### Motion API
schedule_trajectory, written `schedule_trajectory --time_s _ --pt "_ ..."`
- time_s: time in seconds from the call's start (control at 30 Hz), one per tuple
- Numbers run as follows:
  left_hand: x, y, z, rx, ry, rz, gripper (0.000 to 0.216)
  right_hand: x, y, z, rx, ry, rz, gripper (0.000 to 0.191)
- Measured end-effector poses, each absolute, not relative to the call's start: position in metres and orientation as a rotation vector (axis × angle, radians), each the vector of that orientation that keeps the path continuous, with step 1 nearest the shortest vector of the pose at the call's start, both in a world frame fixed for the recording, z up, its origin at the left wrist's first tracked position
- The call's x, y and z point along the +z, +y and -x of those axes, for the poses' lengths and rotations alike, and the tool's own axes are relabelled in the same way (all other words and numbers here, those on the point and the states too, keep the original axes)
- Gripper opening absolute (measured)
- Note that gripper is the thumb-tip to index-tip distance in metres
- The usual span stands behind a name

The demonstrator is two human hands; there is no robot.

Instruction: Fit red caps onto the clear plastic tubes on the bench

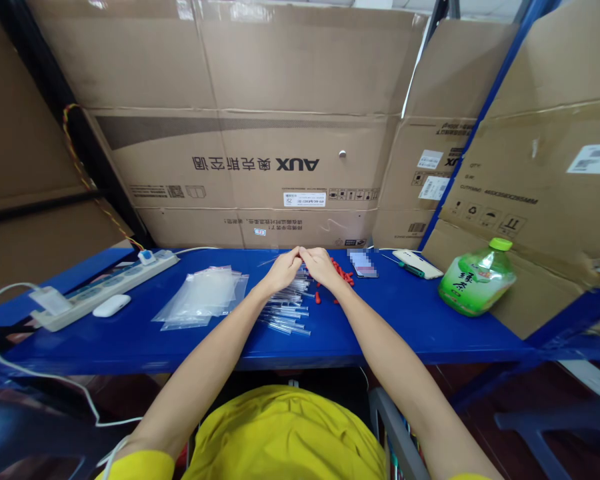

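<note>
My left hand [283, 270] and my right hand [319, 265] meet fingertip to fingertip above the blue table. Both are closed, with the fingers curled inward. A thin clear tube juts out to the left from my left hand. Whatever my right fingers pinch is hidden behind the hand. Under and in front of my hands lies a loose pile of clear tubes [286, 313], mostly lying sideways. Small red rubber bulbs [342, 272] are scattered just right of my right hand, one lying nearer to me.
Clear plastic bags [205, 293] lie stacked on the left. Beyond them are a white case [111, 305] and a power strip [105, 290]. A phone-like object [363, 263], a green-handled screwdriver [411, 268] and a green bottle [477, 279] stand or lie rightward. Cardboard [260, 180] walls the back.
</note>
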State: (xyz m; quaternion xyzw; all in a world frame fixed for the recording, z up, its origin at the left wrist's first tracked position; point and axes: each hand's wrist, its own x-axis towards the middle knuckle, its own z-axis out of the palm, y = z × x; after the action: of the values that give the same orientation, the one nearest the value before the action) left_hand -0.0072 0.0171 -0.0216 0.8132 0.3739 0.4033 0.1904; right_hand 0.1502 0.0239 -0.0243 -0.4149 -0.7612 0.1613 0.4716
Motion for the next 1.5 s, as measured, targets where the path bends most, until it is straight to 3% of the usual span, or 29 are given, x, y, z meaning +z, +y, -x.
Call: schedule_trajectory --time_s 0.17,0.33,0.53,0.9,1.13,1.5 --pt "-0.020 0.017 0.006 1.231 0.996 -2.237 0.018 -0.019 0.023 -0.152 0.561 -1.800 0.900 0.055" --pt "-0.013 0.007 0.007 1.102 0.967 -2.175 0.012 -0.016 0.027 -0.160 0.539 -1.761 0.891 0.052" --pt "-0.015 0.006 0.003 1.081 0.841 -2.017 0.046 -0.015 0.033 -0.166 0.707 -1.802 0.812 0.055" --pt "-0.020 0.014 0.010 1.112 1.109 -2.272 0.028 -0.021 0.033 -0.160 0.483 -1.835 1.014 0.058" --pt "-0.017 0.010 0.001 1.167 0.984 -2.142 0.045 -0.023 0.033 -0.147 0.451 -1.842 1.035 0.053" --pt "-0.018 0.011 -0.004 1.192 0.909 -1.732 0.027 -0.016 0.026 -0.142 0.549 -1.724 1.002 0.053"
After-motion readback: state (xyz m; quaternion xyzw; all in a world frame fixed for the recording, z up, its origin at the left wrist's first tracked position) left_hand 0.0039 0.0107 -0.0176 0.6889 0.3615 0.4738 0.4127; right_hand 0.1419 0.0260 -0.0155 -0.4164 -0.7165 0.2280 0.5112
